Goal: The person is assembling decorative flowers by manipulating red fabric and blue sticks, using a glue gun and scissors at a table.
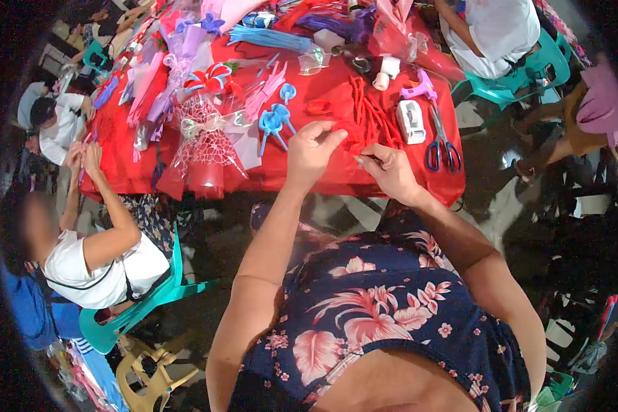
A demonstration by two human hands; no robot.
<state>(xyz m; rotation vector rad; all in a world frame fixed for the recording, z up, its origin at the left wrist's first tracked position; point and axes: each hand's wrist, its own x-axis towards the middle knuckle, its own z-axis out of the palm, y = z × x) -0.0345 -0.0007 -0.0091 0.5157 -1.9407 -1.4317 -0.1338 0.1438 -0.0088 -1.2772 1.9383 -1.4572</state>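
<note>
Over the near edge of a red-covered table [268,177], my left hand [311,149] pinches part of a red fuzzy stem piece [347,133] between thumb and fingertips. My right hand [391,170] is just right of it, thumb and index finger closed at the lower end of the same red piece; the exact hold is hard to see against the red cloth. Several loose red fuzzy stems [373,110] lie just beyond. Blue fuzzy stem shapes [275,123] rest left of my left hand. A wrapped bouquet [203,139] with red and blue petals lies further left.
At the right are scissors [443,139], a white tape dispenser [411,122], a purple glue gun [421,87] and white rolls [386,72]. Blue stems [270,38] and more bouquets lie at the back. A person [103,257] sits at the left, another [494,36] at the upper right.
</note>
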